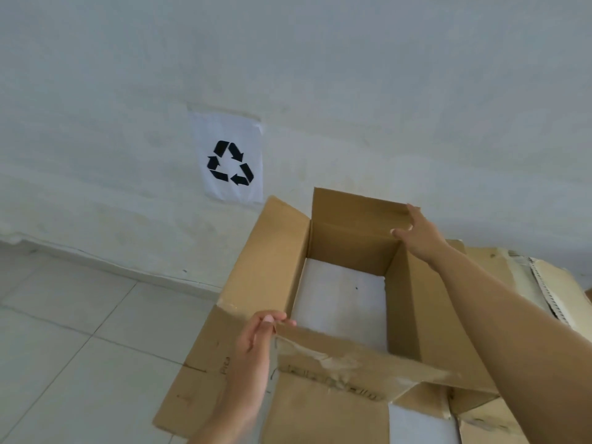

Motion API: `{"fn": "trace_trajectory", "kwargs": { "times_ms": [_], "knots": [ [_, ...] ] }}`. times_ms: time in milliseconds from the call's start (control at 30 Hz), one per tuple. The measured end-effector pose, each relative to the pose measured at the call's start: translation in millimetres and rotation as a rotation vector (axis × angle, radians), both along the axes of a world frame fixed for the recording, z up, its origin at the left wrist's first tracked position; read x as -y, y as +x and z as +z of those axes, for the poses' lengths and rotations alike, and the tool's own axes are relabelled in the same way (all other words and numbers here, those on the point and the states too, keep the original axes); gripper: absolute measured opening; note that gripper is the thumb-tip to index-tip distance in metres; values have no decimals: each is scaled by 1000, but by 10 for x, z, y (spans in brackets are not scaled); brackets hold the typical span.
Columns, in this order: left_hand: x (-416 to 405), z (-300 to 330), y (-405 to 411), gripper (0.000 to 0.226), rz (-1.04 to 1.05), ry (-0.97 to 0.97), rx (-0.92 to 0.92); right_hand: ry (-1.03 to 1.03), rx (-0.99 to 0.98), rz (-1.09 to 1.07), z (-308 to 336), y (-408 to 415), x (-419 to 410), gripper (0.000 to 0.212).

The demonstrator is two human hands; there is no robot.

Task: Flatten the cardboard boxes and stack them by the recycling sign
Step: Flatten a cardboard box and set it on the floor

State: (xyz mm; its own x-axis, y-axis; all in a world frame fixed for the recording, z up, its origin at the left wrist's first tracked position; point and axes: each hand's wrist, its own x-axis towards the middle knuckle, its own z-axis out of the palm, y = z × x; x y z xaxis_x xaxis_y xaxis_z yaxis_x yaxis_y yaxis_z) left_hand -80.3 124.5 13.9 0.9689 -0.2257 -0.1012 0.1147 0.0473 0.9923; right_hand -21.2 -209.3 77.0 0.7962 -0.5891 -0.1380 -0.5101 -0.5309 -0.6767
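Left hand (256,344): grip closed, pinching near flap corner of the open cardboard box (400,315). Right hand (419,233): fingers over far flap edge, thumb inside, holding it. Box is open top and bottom, white floor (64,331) visible through it, nothing inside. Recycling sign (231,161) on wall just behind-left. More torn cardboard (544,283) at right, touching the box.

White wall (352,75) (scuffed), tiled floor (64,341).
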Motion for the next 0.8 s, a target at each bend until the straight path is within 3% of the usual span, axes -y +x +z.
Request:
{"fn": "trace_trajectory", "kwargs": {
  "times_ms": [100,267,333,467,800],
  "knots": [
    [-191,-68,-227,38,-35,-74,-127,-19,-93,68,1,18,-98,73],
    [-339,-58,-186,114,-114,-160,-420,-84,-223,154,-15,26,-230,78],
    [-370,-86,-40,125,-218,-100,-386,-111,-248,161,-20,26,-259,79],
    [-346,-35,204,116,-295,-68,-257,-141,-274,159,-13,21,-270,80],
    [-59,234,458,42,-289,210,55,-124,-281,221,152,67,-31,78]
  ]
}}
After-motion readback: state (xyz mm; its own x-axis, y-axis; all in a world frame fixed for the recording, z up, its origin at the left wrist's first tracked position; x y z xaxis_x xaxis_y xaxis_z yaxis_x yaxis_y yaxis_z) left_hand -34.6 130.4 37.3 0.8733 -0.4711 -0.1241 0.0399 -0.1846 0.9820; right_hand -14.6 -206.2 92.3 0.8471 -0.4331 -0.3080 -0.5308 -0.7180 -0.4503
